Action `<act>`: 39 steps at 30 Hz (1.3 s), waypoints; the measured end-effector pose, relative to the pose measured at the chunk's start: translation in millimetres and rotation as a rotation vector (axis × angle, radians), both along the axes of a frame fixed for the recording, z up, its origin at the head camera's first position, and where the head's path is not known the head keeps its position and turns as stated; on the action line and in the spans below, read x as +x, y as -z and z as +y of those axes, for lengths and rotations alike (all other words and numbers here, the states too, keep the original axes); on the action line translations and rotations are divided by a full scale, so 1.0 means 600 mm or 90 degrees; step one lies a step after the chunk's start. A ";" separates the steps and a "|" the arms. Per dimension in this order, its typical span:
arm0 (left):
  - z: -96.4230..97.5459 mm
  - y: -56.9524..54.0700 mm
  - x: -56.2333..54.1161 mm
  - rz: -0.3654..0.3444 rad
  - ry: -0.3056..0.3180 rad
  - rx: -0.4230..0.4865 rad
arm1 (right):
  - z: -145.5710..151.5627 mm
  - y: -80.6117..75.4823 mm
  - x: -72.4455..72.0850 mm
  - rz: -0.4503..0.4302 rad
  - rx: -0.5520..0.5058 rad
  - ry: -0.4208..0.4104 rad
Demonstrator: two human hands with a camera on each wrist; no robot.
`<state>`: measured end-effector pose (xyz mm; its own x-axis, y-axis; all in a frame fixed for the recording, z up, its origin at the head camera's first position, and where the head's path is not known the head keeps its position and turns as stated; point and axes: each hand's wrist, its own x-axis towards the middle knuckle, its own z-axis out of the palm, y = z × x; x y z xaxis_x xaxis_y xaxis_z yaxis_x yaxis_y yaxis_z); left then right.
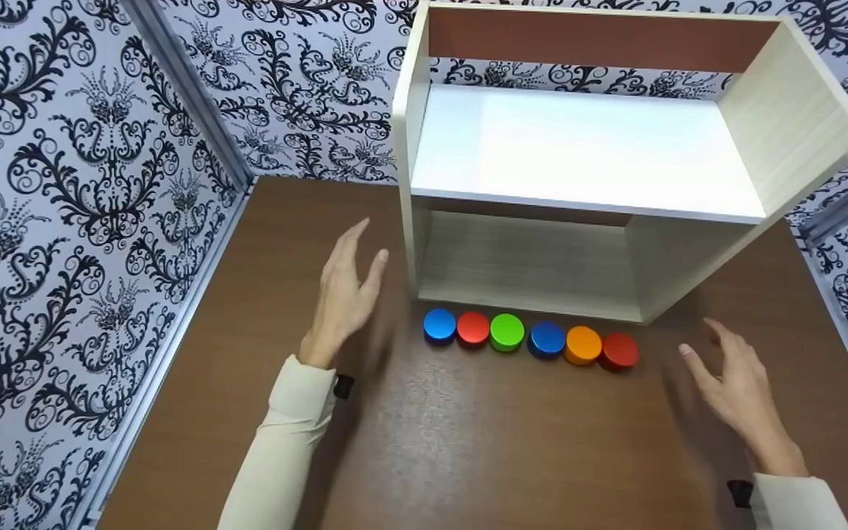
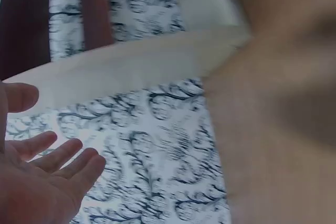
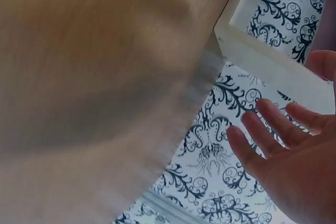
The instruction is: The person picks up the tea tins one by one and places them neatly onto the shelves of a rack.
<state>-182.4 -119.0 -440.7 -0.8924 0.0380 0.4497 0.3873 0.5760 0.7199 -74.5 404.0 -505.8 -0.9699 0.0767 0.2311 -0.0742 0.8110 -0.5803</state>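
Note:
A row of round caps lies on the brown table in front of a shelf unit: a light blue cap (image 1: pixel 439 325), a red cap (image 1: pixel 472 329), a green cap (image 1: pixel 506 332), a dark blue cap (image 1: pixel 546 339), an orange cap (image 1: pixel 583 345) and a darker red cap (image 1: pixel 619 351). My left hand (image 1: pixel 344 294) hovers left of the row, fingers extended, holding nothing. On the other side, my right hand (image 1: pixel 733 379) is apart from the darker red cap, its fingers loosely spread and nothing in them. Both palms show bare in the wrist views.
The pale wooden shelf unit (image 1: pixel 527 305) stands behind the caps, with a white middle shelf (image 1: pixel 586 147) and an open lower compartment. Patterned walls (image 1: pixel 107 184) enclose the table (image 1: pixel 453 442) at the left, back and right.

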 end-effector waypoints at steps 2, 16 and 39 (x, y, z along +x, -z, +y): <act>0.008 -0.024 -0.007 0.030 0.021 0.049 | -0.006 0.005 0.001 0.000 -0.012 -0.007; 0.051 -0.172 -0.060 0.157 0.117 0.223 | -0.042 0.027 0.005 -0.029 -0.034 -0.013; 0.083 -0.218 -0.093 0.198 0.212 0.305 | -0.062 0.061 0.000 -0.095 -0.095 -0.051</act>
<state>-238.5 -68.9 -310.1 -0.6930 0.0204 0.7207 0.7209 0.0332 0.6923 -74.5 367.0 -542.3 -0.9968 0.0211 0.0769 -0.0391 0.7109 -0.7023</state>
